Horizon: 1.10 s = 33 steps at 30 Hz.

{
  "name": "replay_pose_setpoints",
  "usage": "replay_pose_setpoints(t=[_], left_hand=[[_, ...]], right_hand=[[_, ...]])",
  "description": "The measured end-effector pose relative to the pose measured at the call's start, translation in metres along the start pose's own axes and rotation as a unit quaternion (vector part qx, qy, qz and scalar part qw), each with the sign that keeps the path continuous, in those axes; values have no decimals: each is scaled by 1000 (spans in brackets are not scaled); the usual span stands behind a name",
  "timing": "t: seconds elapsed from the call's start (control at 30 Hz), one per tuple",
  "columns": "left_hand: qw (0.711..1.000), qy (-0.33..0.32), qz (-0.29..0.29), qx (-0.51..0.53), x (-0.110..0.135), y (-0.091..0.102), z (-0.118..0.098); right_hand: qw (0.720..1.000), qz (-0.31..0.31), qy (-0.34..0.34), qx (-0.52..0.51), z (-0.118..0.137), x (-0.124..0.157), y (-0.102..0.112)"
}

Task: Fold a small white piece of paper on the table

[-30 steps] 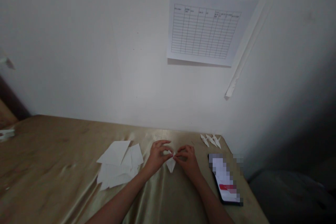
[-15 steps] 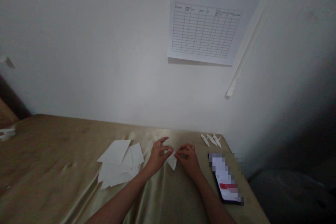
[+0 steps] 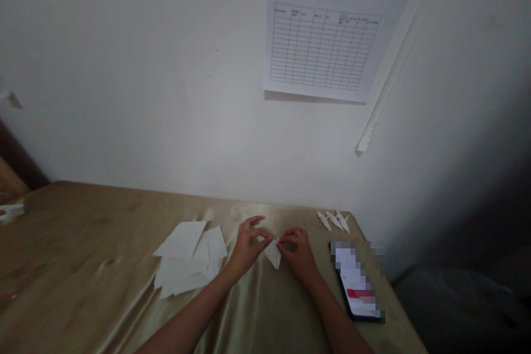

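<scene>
Between my hands is a small folded white paper [image 3: 273,256], diamond-shaped, with a pointed lower end split into two tips toward me. My left hand [image 3: 251,241] pinches its upper left side between thumb and index finger, the other fingers lifted. From the opposite side my right hand [image 3: 297,247] pinches the upper right edge, its fingers curled. The fingertips hide the top of the fold. Three small folded paper cranes [image 3: 333,221] sit in a row beyond my right hand, near the table's far right corner.
A loose pile of white paper sheets [image 3: 188,263] lies left of my left forearm. A phone [image 3: 355,282], its screen lit and pixelated, lies right of my right forearm. Gold cloth [image 3: 103,254] covers the table, with wrinkles. A printed chart [image 3: 323,47] hangs on the wall.
Both hands keep their pinch on the folded paper. Its lower point has swung very slightly to the right; the rest stays in place.
</scene>
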<state>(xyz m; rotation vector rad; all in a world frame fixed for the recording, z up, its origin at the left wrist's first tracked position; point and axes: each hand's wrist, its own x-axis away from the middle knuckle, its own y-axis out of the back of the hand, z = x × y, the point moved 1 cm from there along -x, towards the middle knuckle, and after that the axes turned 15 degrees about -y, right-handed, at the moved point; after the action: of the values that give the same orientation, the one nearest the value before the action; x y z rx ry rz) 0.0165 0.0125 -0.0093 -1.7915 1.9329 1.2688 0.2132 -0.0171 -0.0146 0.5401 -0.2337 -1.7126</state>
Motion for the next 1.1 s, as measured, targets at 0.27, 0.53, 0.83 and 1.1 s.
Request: replay_pose_setpoints(t=[0.27, 0.53, 0.83, 1.1], left_hand=[[999, -27, 33, -18, 1, 1, -7], [998, -42, 10, -55, -4, 13, -5], [996, -36, 17, -84, -5, 12, -2], [998, -31, 31, -40, -3, 9, -8]], right_hand=[[999, -13, 35, 11, 4, 1, -4], [999, -19, 20, 23, 4, 0, -1], [999, -1, 16, 30, 2, 0, 1], [999, -6, 13, 31, 3, 0, 2]])
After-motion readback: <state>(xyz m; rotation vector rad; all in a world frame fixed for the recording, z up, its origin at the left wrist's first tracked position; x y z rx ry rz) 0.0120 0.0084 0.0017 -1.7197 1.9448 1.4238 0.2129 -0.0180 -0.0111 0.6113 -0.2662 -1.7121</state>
